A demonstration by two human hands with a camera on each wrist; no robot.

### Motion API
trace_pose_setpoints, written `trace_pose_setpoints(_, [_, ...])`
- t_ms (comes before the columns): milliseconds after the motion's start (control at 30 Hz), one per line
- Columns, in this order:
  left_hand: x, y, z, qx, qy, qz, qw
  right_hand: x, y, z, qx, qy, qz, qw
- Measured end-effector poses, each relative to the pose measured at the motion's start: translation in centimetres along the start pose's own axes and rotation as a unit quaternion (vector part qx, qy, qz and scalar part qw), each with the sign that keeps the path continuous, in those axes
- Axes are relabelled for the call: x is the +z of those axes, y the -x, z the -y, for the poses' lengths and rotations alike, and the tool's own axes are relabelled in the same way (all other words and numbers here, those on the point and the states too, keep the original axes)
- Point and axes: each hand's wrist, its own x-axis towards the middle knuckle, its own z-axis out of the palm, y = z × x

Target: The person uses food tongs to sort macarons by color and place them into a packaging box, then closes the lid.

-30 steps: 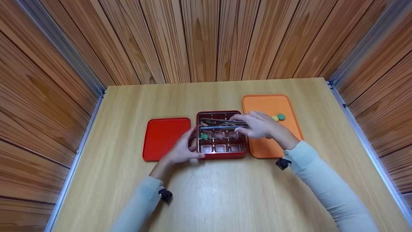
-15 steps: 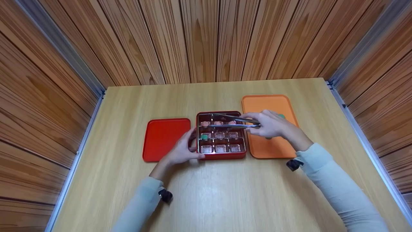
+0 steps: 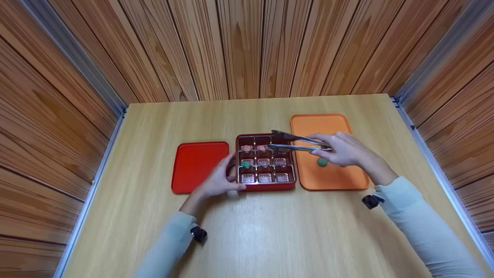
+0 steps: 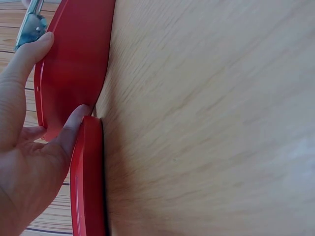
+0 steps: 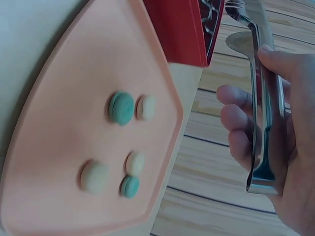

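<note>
My right hand (image 3: 341, 148) grips a pair of metal tongs (image 5: 268, 113). The tongs' arms are spread, their tips above the back right of the red box (image 3: 270, 187), and I see nothing between them. The box has a dark divided insert. Pink macarons (image 3: 246, 148) sit in its back row, where the tongs cover the right compartment. A green macaron (image 3: 246, 164) lies in the middle row's left compartment. My left hand (image 3: 214, 181) holds the box's front left corner, thumb at the front and fingers along the left wall.
An orange tray (image 3: 335, 179) right of the box bears several green and pale macarons (image 5: 121, 108), partly hidden in the head view by the right hand. A flat red lid (image 3: 197, 162) lies at the left. Wooden walls stand behind and at both sides.
My right hand has drawn the tongs to the right and their arms have spread apart. Back-row pink macarons have come into view. The left hand and box have stayed put.
</note>
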Motion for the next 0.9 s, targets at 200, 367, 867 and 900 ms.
trace_pose_setpoints(200, [-0.1, 0.0, 0.0, 0.006, 0.001, 0.001, 1.0, -0.9, 1.6, -1.1, 0.024, -0.008, 0.01, 0.9996])
trace_pose_setpoints(367, [-0.1, 0.0, 0.0, 0.01, 0.003, 0.008, 0.9999, -1.4, 3.1, -2.1, 0.045, -0.001, 0.014, 0.9989])
trace_pose_setpoints(867, [0.0, 0.0, -0.1, 0.005, 0.004, 0.003, 1.0, -2.2, 7.2, -5.7, 0.05, 0.044, 0.003, 0.9978])
trace_pose_setpoints(900, [0.0, 0.0, -0.1, 0.005, 0.002, 0.002, 1.0, -2.2, 7.4, -5.9, 0.051, 0.046, 0.003, 0.9977])
